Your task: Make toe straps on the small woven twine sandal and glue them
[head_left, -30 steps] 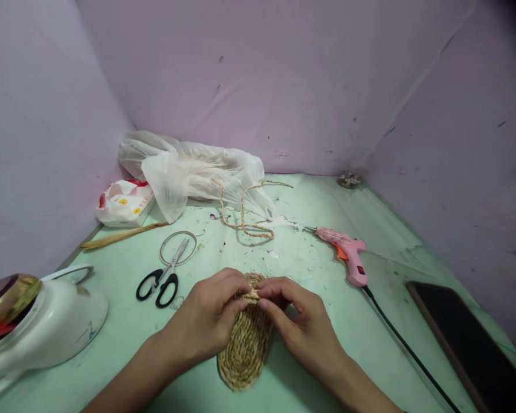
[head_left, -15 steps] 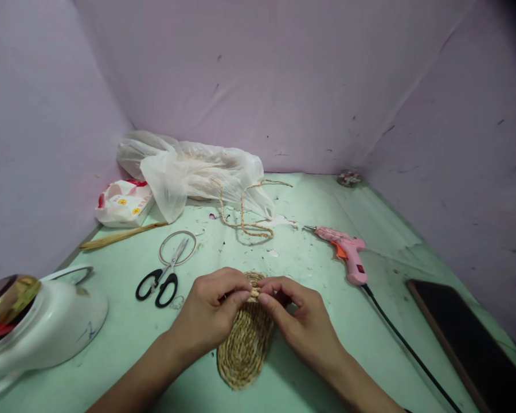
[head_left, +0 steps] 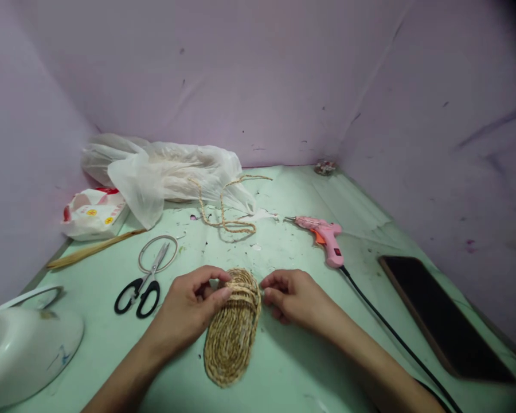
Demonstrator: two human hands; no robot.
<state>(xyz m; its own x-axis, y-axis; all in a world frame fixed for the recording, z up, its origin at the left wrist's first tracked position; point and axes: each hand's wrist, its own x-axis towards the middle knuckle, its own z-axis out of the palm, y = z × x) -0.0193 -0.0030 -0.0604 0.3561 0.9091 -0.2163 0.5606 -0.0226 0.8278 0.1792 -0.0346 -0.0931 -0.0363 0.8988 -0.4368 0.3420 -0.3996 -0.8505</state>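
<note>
A small woven straw slipper [head_left: 231, 347], an oval sole of coiled braid with a band of cord across its upper part, lies slightly tilted on the table in front of me. The thumb and fingers of my left hand [head_left: 193, 298] pinch the left side of that band. Just off the slipper's right edge, my right hand [head_left: 294, 295] has its thumb and fingers drawn together. A tiny pale bit shows at these fingertips, too small to name.
Black-handled scissors [head_left: 138, 295] overlap a ring [head_left: 176, 252] on the left. A pink glue gun [head_left: 324, 238] and a phone [head_left: 442, 315] lie to the right. Behind are loose braided cord [head_left: 223, 221], a plastic bag [head_left: 184, 166] and a tissue pack [head_left: 97, 215]. A white container [head_left: 34, 350] stands at left.
My right hand has moved right, off the band, baring more of it. My left hand stays at the band's left side. The whole view has shifted, so things appear further left.
</note>
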